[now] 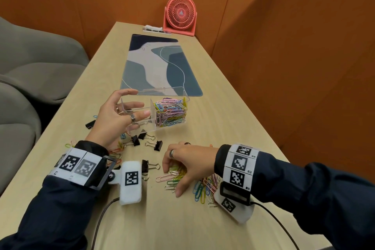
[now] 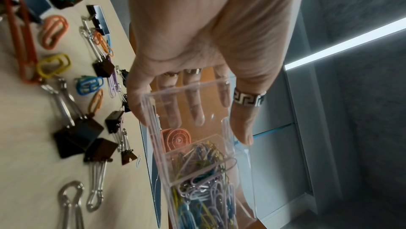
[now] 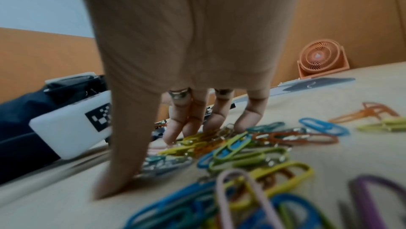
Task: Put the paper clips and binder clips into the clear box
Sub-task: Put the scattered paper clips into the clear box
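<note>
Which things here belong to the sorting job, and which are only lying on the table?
For the job: clear box, loose paper clips, binder clips, left hand holding the box, right hand gathering paper clips.

Lying about: fan, desk mat.

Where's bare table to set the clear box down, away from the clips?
Free: the desk mat beyond the clear box, and the bare table to the box's right. Crowded: binder clips and paper clips near both hands.
</note>
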Demonstrator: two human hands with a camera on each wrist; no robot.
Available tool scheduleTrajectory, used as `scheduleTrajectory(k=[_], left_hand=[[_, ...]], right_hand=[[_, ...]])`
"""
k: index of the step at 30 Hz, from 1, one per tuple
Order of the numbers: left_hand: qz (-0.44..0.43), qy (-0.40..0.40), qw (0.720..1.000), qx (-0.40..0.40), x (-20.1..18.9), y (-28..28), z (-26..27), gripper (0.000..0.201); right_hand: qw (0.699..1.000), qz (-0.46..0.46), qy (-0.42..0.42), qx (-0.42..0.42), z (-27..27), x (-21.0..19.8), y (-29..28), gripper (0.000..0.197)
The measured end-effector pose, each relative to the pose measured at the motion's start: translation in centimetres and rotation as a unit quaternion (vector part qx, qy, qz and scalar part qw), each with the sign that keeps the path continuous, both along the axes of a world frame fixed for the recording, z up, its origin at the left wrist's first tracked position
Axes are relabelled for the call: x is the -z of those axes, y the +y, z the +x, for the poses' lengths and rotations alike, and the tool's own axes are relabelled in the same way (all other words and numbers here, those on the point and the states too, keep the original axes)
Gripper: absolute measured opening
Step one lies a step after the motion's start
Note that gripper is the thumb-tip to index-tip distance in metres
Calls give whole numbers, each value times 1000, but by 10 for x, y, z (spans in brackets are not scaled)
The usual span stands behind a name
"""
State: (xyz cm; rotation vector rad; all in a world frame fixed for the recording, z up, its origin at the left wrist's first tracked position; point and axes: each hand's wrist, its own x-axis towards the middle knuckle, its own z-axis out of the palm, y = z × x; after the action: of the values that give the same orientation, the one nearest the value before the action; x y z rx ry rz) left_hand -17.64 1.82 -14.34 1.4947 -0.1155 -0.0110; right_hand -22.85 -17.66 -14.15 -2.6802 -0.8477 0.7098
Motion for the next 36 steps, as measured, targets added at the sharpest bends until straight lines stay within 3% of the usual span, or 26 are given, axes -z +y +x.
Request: scheduleTrajectory(k=[7, 18, 26, 32, 36], left_hand=[[-5, 4, 1000, 1, 1, -2, 0, 55], [-6, 2, 1000, 10, 1, -4, -2, 57], [-13, 0, 1000, 20, 0, -5, -3, 56], [-11, 4, 999, 37, 1, -7, -4, 54], [-11, 1, 999, 51, 2, -9, -5, 51]], right_hand=[[999, 31, 22, 26, -4, -1, -9, 25], [998, 18, -29, 57, -9, 1, -29, 19], [984, 122, -40, 120, 8, -30, -42, 15], [951, 198, -171, 163, 36, -85, -41, 9], [948, 146, -230, 167, 51, -88, -27, 11]])
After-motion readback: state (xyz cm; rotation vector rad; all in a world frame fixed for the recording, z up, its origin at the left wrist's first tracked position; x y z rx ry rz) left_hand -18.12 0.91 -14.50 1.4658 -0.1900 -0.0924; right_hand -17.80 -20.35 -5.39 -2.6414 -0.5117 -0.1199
